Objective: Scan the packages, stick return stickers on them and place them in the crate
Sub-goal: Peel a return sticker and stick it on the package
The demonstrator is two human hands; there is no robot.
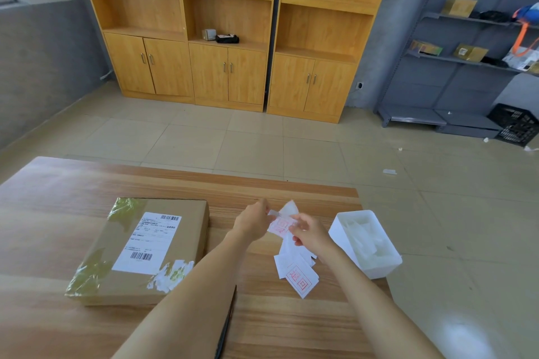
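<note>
A flat brown cardboard package (140, 251) with a white barcode label lies on the wooden table (58, 189) at the left. Above the table, right of the package, both hands hold one return sticker (280, 224) with red print. My left hand (253, 221) pinches its left edge and my right hand (309, 232) pinches its right side, with a white backing flap sticking up between them. A small pile of more return stickers (297, 272) lies on the table under my right hand. A black crate (514, 125) stands on the floor at the far right.
A white plastic tub (338, 230) with clear scraps sits at the table's right edge. A thin dark object (226, 326) lies on the table between my forearms. Wooden cabinets stand at the back, grey metal shelves (466, 60) with boxes at the right.
</note>
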